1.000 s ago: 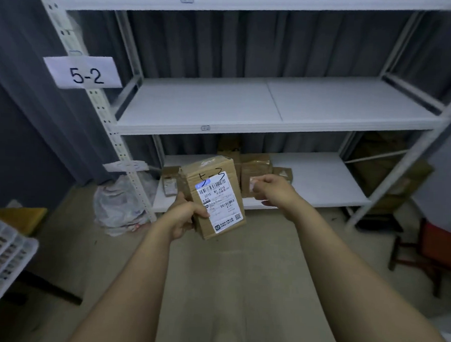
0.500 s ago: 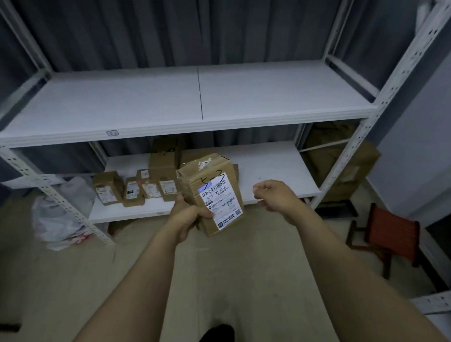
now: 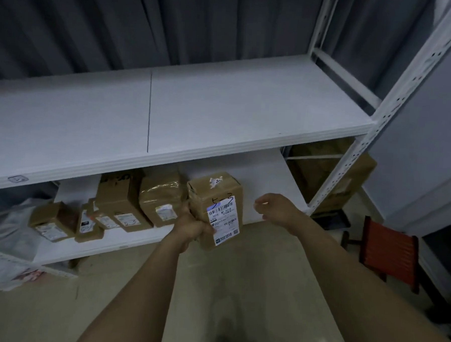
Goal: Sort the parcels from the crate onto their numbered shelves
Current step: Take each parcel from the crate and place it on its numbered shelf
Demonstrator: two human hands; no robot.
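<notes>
Head view: my left hand grips a labelled parcel; my right hand, loosely curled and empty, sits at its three o'clock, lower shelf behind.

The parcel gripped in my left hand is a brown, tape-wrapped carton. It is held upright, its white barcode label facing me under a handwritten mark, just in front of the lower shelf. Left of it on that shelf, several more brown labelled parcels stand in a row.
</notes>
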